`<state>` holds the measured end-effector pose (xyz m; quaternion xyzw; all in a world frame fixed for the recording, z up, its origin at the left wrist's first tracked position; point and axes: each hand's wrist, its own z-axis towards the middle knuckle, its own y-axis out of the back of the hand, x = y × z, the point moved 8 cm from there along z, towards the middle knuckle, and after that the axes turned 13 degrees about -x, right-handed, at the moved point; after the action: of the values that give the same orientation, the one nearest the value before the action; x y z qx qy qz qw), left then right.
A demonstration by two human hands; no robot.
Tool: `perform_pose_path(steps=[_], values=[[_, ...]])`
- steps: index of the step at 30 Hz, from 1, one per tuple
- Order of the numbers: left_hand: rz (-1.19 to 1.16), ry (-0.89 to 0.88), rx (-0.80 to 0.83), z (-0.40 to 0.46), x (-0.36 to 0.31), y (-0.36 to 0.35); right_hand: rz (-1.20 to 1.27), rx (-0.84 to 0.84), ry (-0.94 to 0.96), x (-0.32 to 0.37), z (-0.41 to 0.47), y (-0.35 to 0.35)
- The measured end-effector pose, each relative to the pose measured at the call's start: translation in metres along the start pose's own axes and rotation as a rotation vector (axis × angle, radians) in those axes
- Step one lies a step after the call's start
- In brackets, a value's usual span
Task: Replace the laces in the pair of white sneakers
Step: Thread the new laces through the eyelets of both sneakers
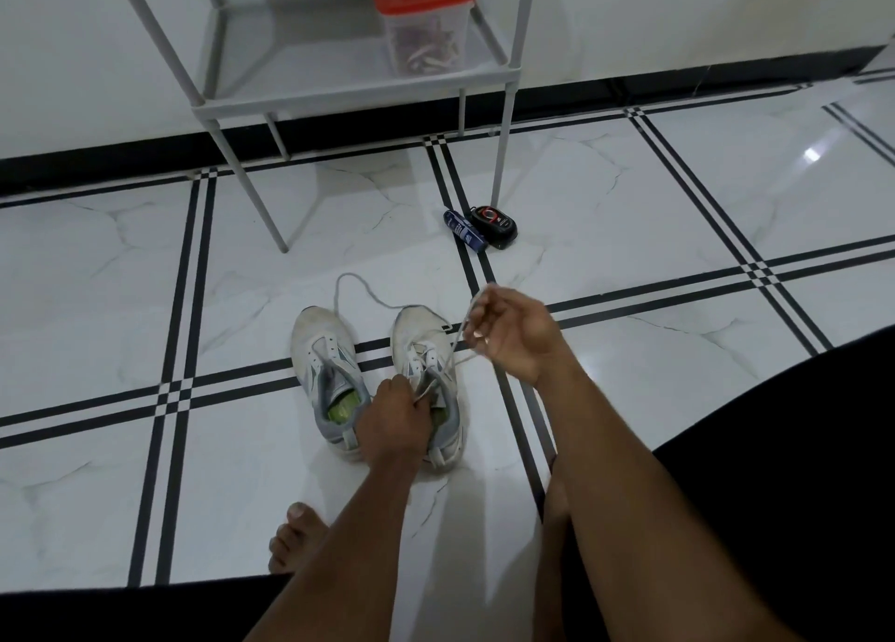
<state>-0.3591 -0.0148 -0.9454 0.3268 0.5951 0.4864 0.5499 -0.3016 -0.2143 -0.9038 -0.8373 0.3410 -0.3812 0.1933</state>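
Glossy white marble-look tiled floor (629, 234) with black double-stripe borders fills most of the frame; white wall with a black skirting strip along the top. Grey metal-framed shelf rack (339, 90) stands at upper centre, legs on the floor, with a clear plastic container with a red lid (424, 21) on its lower shelf; contents blurred. Person's black-clad legs occupy the lower right and lower left edges, a bare foot (295, 535) on the tile at lower centre-left. Both forearms reach up from the bottom. Pair of worn white low-top sneakers with grey collars and green insoles sits side by side at frame centre, toes pointing to the top: frame-left sneaker (324, 365) has its eyelets bare, frame-right sneaker (426, 351) is partly covered by the hands. Left hand (392, 423) is closed down on the tongue and collar area of the frame-right sneaker, fingers pinching there; exact grip hidden. Right hand (508, 334) is raised just right of that shoe, fingers curled shut around a thin grey-white shoelace (358, 283), which runs taut from the fist to the shoe's eyelets and loops slack on the floor above both toes. Small dark blue tube (464, 230) and black oval shoe-polish sponge case (494, 225) lie touching beside the rack's front right leg.
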Motion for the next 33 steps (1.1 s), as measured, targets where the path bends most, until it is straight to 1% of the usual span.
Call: perform_pose_path(steps=[1,2,3,4,5,6,7,9,10,12,14,15,18,20,21,22,23,24,25,26,27,28,29,30,31,32,33], values=[[0.000,-0.017,-0.016,0.000,-0.002,0.001,0.211,-0.016,0.001,0.009,0.002,0.005],[0.013,-0.041,-0.023,0.000,-0.004,0.003,0.291,-0.100,0.014,0.010,0.010,0.015],[0.024,-0.064,-0.032,0.000,-0.006,0.004,0.181,-0.288,0.051,0.005,0.017,0.034],[0.029,-0.077,-0.044,-0.001,-0.008,0.004,-0.096,-0.504,0.096,-0.003,0.021,0.055],[0.019,-0.080,-0.052,0.000,-0.009,0.005,-0.434,-0.674,0.115,-0.011,0.020,0.072],[0.004,-0.067,-0.050,0.000,-0.009,0.006,-0.678,-0.747,0.120,-0.023,0.017,0.079],[-0.012,-0.039,-0.039,0.001,-0.006,0.005,-0.830,-0.724,0.100,-0.040,0.016,0.080],[0.010,0.006,-0.010,0.001,-0.001,0.002,-0.904,-0.582,0.030,-0.072,0.015,0.073],[0.033,0.005,-0.006,0.001,0.000,0.002,-0.939,-0.536,0.029,-0.082,0.016,0.070],[0.024,-0.017,-0.034,0.002,0.000,0.002,-1.065,-0.481,0.125,-0.085,0.026,0.063],[-0.023,-0.046,-0.078,0.003,-0.001,0.003,-1.119,-0.459,0.224,-0.082,0.034,0.057],[-0.042,-0.060,-0.094,0.003,-0.002,0.004,-1.122,-0.452,0.236,-0.081,0.036,0.057],[-0.056,-0.081,-0.110,0.001,-0.002,0.001,-1.187,-0.437,0.216,-0.080,0.039,0.056],[-0.047,-0.045,-0.070,0.000,-0.001,-0.003,-1.216,-0.412,0.192,-0.071,0.033,0.049],[-0.062,-0.019,-0.054,0.000,0.001,-0.005,-1.145,-0.360,0.161,-0.065,0.028,0.042],[-0.091,0.009,-0.042,0.001,0.004,-0.008,-0.973,-0.254,0.095,-0.059,0.022,0.032],[-0.129,0.038,-0.030,0.001,0.006,-0.010,-0.692,-0.097,0.025,-0.050,0.013,0.017],[-0.167,0.065,-0.019,0.001,0.008,-0.011,-0.336,0.023,-0.012,-0.033,0.002,0.001],[-0.202,0.082,-0.015,0.001,0.010,-0.012,0.000,0.079,-0.016,-0.012,-0.005,-0.008],[-0.234,0.096,-0.015,0.001,0.011,-0.013,0.223,0.053,0.003,0.001,-0.005,-0.007],[-0.258,0.109,-0.019,0.001,0.012,-0.013,0.294,-0.067,0.023,0.004,0.000,0.005],[-0.274,0.118,-0.021,0.001,0.013,-0.013,0.186,-0.254,0.045,-0.001,0.005,0.022],[-0.283,0.121,-0.024,0.000,0.013,-0.013,-0.062,-0.428,0.054,-0.012,0.006,0.039],[-0.287,0.122,-0.025,0.000,0.012,-0.013,-0.356,-0.551,0.044,-0.025,0.006,0.055],[-0.285,0.124,-0.024,0.000,0.012,-0.014,-0.587,-0.614,0.032,-0.039,0.004,0.063],[-0.279,0.129,-0.022,0.000,0.013,-0.014,-0.740,-0.618,0.031,-0.053,0.005,0.066],[-0.271,0.136,-0.021,0.001,0.014,-0.015,-0.807,-0.586,0.041,-0.065,0.006,0.066]])
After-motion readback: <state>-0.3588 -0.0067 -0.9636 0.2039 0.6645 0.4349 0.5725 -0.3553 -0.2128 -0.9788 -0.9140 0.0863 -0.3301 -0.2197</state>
